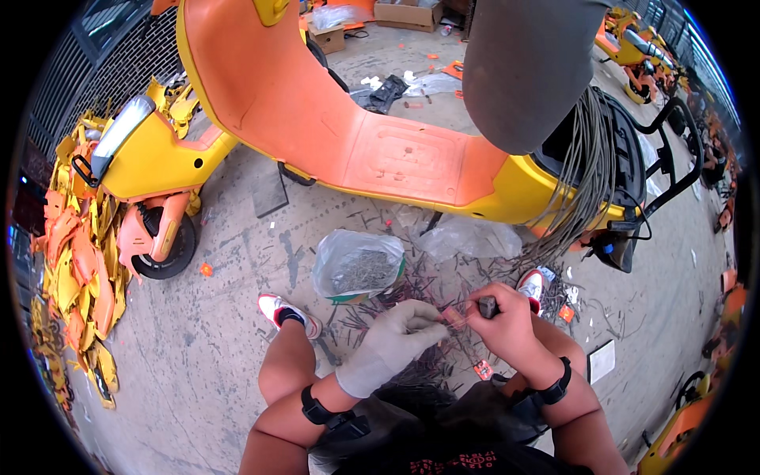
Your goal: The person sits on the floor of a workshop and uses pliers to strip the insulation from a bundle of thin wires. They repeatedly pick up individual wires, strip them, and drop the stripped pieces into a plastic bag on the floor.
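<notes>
My left hand (396, 342), in a pale grey glove, is closed in a pinch on a thin wire (454, 317) in front of my lap. My bare right hand (507, 323) is close beside it, its fingers wrapped round a tool with a dark, blocky end (488, 307); the rest of the tool is hidden. A reddish-brown patch shows between the two hands, too small to name. Just beyond my left hand stands a bucket (323, 273) lined with a clear plastic bag, holding a heap of short grey pieces (366, 271).
A yellow and orange scooter (404, 158) stands across the front, a bundle of long grey wires (587, 150) draped over its rear. A large grey rounded shape (530, 71) hangs above its seat area. Dark scraps litter the floor; yellow and orange panels (79, 261) are piled left.
</notes>
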`<action>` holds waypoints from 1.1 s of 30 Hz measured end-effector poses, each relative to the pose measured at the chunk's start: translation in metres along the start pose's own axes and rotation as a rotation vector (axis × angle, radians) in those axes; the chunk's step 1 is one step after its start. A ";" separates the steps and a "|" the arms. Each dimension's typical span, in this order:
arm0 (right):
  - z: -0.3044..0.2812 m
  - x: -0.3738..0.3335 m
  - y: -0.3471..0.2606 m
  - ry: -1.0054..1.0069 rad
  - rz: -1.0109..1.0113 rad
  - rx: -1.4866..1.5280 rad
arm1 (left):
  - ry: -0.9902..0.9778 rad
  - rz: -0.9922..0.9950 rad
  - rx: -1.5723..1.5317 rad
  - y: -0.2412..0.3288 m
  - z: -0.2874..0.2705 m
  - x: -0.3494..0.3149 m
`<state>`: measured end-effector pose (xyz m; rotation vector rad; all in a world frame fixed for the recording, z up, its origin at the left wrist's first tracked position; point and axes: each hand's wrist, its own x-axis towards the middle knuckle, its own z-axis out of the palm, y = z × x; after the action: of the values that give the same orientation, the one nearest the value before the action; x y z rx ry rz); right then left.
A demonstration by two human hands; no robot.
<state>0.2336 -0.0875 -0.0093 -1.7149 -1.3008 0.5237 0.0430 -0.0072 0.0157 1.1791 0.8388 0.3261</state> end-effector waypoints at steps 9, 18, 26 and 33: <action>-0.025 0.032 0.029 0.224 0.212 -0.073 | -0.003 0.021 0.017 -0.001 -0.012 -0.012; 0.000 0.043 0.038 0.148 0.245 -0.046 | -0.009 0.283 0.617 -0.010 -0.023 -0.030; 0.054 0.060 0.025 0.039 0.164 -0.069 | 0.042 0.526 1.089 -0.035 -0.031 -0.038; 0.103 0.077 0.036 -0.070 0.116 -0.135 | 0.119 0.575 0.866 -0.037 -0.048 -0.056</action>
<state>0.2024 0.0218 -0.0787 -1.9075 -1.3172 0.5787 -0.0356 -0.0237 -0.0015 2.2401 0.7411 0.5262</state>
